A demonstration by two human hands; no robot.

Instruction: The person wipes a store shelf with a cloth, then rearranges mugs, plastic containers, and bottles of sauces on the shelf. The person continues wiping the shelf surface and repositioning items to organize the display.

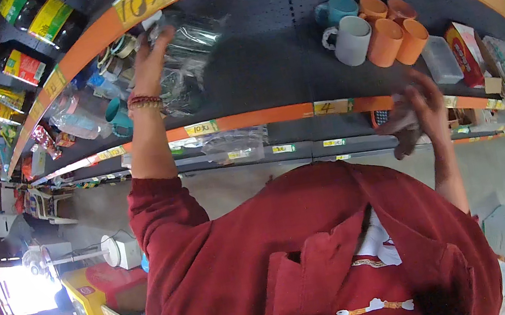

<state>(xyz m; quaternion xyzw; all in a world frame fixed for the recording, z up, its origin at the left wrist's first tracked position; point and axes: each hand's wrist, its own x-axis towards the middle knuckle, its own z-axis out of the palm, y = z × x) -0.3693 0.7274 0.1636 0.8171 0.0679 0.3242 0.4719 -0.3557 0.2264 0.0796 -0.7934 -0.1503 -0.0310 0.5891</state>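
My left hand (152,57) reaches up onto the dark shelf, a beaded bracelet at its wrist. Its fingers are apart, against the left side of clear plastic-wrapped glassware (195,37); part of the contact is hidden. Below, more clear wrapped glassware (180,93) stands by the wrist. My right hand (425,103) is closed on a grey-brown cloth (404,125), held just off the shelf's orange front edge. Beyond it stands a group of mugs: a grey mug (353,40), a teal mug (342,7) and several orange mugs (386,43).
Right of the mugs are a clear plastic box (441,59) and a red box (466,55). A teal cup (119,116) and wrapped goods sit left of my forearm. Dark bottles (16,63) line the far left shelf. A white fan (36,262) stands behind, left.
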